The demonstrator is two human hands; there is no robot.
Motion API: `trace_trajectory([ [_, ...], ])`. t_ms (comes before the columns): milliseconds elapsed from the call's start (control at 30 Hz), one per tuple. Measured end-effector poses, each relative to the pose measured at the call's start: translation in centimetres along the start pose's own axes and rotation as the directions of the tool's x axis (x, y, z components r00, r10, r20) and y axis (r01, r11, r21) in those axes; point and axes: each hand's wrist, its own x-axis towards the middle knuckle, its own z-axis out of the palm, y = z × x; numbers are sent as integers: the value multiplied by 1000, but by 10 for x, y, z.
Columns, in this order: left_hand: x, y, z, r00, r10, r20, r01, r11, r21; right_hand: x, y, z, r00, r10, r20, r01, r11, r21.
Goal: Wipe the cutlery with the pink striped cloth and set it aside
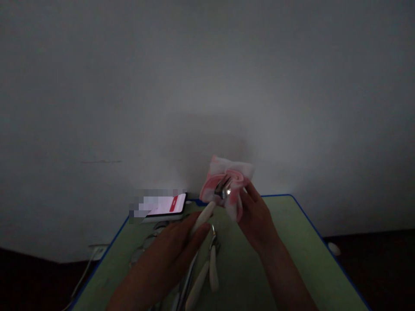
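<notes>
My left hand [177,246] is closed round the pale handle of a fork [223,190], which points up and away to the right. Its metal head lies against a pink and white cloth [241,172]. That cloth is gripped in my right hand [256,214], whose fingers are partly hidden behind it. Both hands are raised above the table. Below them lie pieces of cutlery with pale handles [213,268], their metal ends pointing away from me; my left hand and forearm cover part of this group.
The green table [292,242] has a blue edge and stands against a grey wall [207,77]. A phone with a lit screen [165,206] rests at the back left. Several rounded metal items [141,250] lie left of my hand. A white cable [82,274] hangs beside the table.
</notes>
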Motion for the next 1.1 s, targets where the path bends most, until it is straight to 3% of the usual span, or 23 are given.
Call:
trace_trajectory([
  [100,-2,-1,-1,999,2,32,-3,1000,29,1,-3,-2,997,-13,74,22,993,-117],
  [367,-5,-1,-3,994,-28,102,15,993,121,5,-1,-13,998,-1,61,27,901,-433],
  [533,-3,-1,2,994,-35,99,20,988,151,3,-4,-9,988,-142,64,155,830,-536],
  [733,-6,-2,-1,988,-3,153,-19,989,144,-2,-10,-4,974,-162,161,226,774,-592],
  [900,-9,5,-2,993,12,116,-30,988,152,0,-15,-11,939,-201,280,342,643,-686],
  [1000,-10,9,-4,997,36,65,-44,990,135,2,-18,-12,937,-206,281,345,666,-662],
  [1100,-11,8,-7,999,6,-34,-3,996,84,2,-18,-10,955,-229,190,298,743,-600],
])
